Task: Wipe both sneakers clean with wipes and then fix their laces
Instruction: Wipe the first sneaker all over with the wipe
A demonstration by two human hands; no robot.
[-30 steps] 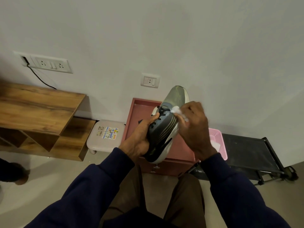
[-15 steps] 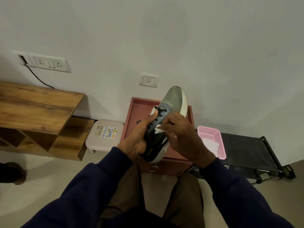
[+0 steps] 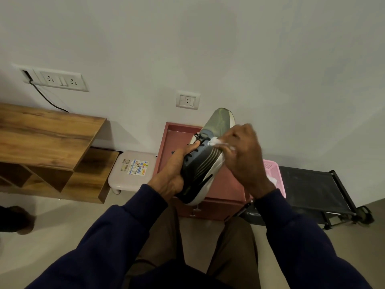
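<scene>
Tilting toe-up toward the wall, the sneaker (image 3: 205,161) is held in the air above a pinkish-red cabinet (image 3: 226,190), with its heel nearest the person. Its upper is dark grey-blue with pale stripes down the side, the toe (image 3: 220,119) is a dull greenish grey, the sole (image 3: 210,180) is white, and the black laces (image 3: 200,140) are threaded through the eyelets. The left hand (image 3: 170,176) grasps the heel end, thumb lying up along the lace side. The right hand (image 3: 243,159) curls its fingers round a crumpled white wipe (image 3: 218,143) and presses it against the striped side, just beside the laces.

Just right of the cabinet sits a pink basket (image 3: 273,168) with something white in it, touching a low black rack (image 3: 312,190) on wheels. On the cabinet's left stands a small pale stool (image 3: 116,176) with a colourful sticker on top, and beyond that a wooden shelf unit (image 3: 48,134). On the plain light wall (image 3: 229,49) are a single socket (image 3: 188,100) above the cabinet and a wider switch panel (image 3: 60,80) with a dark cable (image 3: 49,102) hanging from it. The floor (image 3: 62,222) is pale and smooth.
</scene>
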